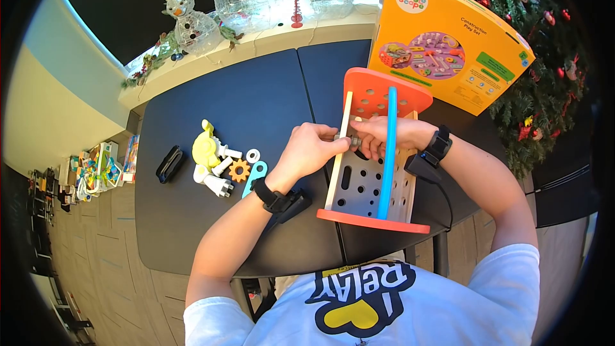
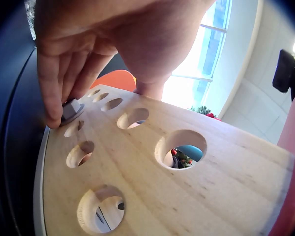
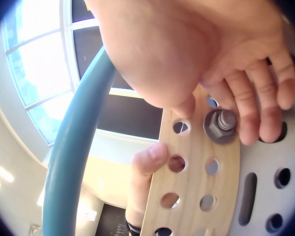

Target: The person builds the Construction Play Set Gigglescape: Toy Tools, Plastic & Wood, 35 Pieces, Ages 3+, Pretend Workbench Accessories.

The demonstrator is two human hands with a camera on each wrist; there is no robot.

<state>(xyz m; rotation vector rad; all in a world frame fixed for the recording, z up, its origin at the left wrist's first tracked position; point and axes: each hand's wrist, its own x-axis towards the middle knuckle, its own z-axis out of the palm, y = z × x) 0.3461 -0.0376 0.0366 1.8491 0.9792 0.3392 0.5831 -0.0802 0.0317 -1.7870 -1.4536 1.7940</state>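
Observation:
A toy toolbox with red end panels point(image 1: 384, 93), pale wooden sides point(image 2: 226, 162) and a blue handle bar point(image 1: 388, 154) stands before me. A grey bolt point(image 3: 227, 119) runs through one wooden side, a hex nut point(image 3: 219, 129) and washer on its inner face. My left hand point(image 1: 314, 150) reaches over that side from outside. Its fingertips hold at the bolt's head point(image 2: 72, 108), while the thumb point(image 3: 157, 152) hooks over the top edge. Inside the frame, my right hand point(image 1: 391, 134) has its fingers point(image 3: 248, 108) loosely extended beside the nut, which shows uncovered.
Left on the dark table point(image 1: 192, 230) lie a yellow toy piece point(image 1: 205, 150), white bolts, a washer point(image 1: 253, 155), an orange gear point(image 1: 239, 170), a blue strip point(image 1: 256, 176) and a black case point(image 1: 170, 164). An orange box point(image 1: 448, 45) stands behind the toolbox.

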